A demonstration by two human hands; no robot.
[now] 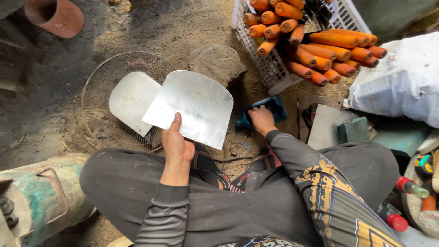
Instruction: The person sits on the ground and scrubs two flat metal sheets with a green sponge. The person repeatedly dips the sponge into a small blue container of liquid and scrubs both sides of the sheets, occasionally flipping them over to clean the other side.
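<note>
Bare metal blade blank (192,107), flat, rounded top corners, dull grey, is tilting up off the ground, pinched at its lower edge by the left hand (176,144). It's overlapping a second similar blank (130,100) lying behind it. Small blue tray (270,109) is sitting on the dirt floor, right hand (261,120) resting on it.
</note>
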